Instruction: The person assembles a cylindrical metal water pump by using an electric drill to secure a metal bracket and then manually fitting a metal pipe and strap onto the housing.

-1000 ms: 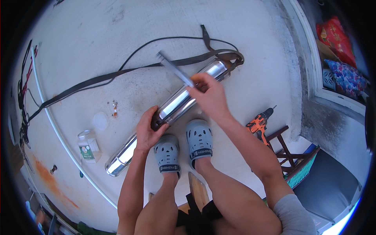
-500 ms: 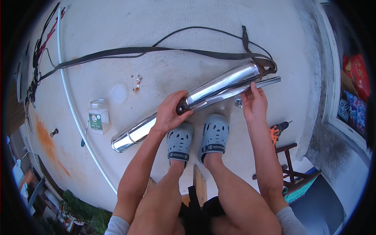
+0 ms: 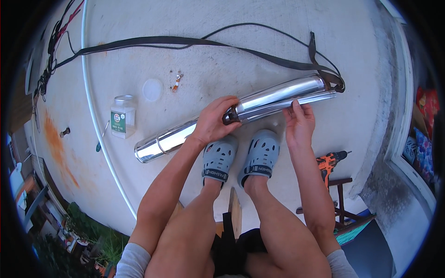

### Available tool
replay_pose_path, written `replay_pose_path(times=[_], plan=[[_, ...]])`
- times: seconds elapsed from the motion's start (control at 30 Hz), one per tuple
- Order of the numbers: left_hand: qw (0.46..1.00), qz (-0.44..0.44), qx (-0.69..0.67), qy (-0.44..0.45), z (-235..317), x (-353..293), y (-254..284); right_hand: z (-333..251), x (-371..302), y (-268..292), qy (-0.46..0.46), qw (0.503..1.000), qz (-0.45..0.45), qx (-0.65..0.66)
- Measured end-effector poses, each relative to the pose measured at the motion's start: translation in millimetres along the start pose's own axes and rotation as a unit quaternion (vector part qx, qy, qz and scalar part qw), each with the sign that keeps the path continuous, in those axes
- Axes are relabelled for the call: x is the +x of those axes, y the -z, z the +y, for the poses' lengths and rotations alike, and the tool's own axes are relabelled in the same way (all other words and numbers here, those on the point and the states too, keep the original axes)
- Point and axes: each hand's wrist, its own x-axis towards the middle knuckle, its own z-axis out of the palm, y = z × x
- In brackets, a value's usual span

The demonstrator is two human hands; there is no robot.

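A long shiny steel cylinder, a submersible well pump (image 3: 280, 91), lies slantwise on the concrete, its right end farther from me. My left hand (image 3: 215, 121) is closed around its dark middle section. Along the pump's near side runs a narrow metal cable guard strip (image 3: 319, 97). My right hand (image 3: 300, 125) pinches this strip between thumb and fingers, toward its right end. At the pump's right end, a flat black cable (image 3: 185, 41) bends round and runs off to the far left. How the strip meets the dark section is hidden by my left hand.
Left of the pump stand a clear jar (image 3: 123, 116) and its round lid (image 3: 152, 89), with a white hose (image 3: 95, 111) beyond. An orange cordless drill (image 3: 328, 162) lies right of my shoes, beside a dark wooden stool frame (image 3: 340, 199).
The strip's right end has come closer to the pump's side, with my right hand still pinching it. My left hand keeps its grip. The whole view has shifted slightly.
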Motion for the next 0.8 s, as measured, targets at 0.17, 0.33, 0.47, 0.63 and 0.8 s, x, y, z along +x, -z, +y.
replay_pose_path(times=[0.17,0.33,0.47,0.63,0.8], plan=[[1.000,0.002,-0.001,-0.001,-2,-2,0,4,-2,-11,-0.001,1.000,-0.003,-0.008],[1.000,0.005,-0.018,-0.001,-2,0,-1,4,-2,-9,-0.018,1.000,0.002,0.010],[1.000,0.007,-0.023,-0.002,-1,-1,1,9,-1,-11,-0.001,1.000,0.002,-0.022],[0.999,0.016,-0.048,-0.018,-2,-3,1,8,-2,-18,0.005,0.999,0.010,-0.031],[0.998,0.035,-0.044,-0.034,5,2,-9,-19,9,-8,-0.029,0.982,-0.011,-0.184]])
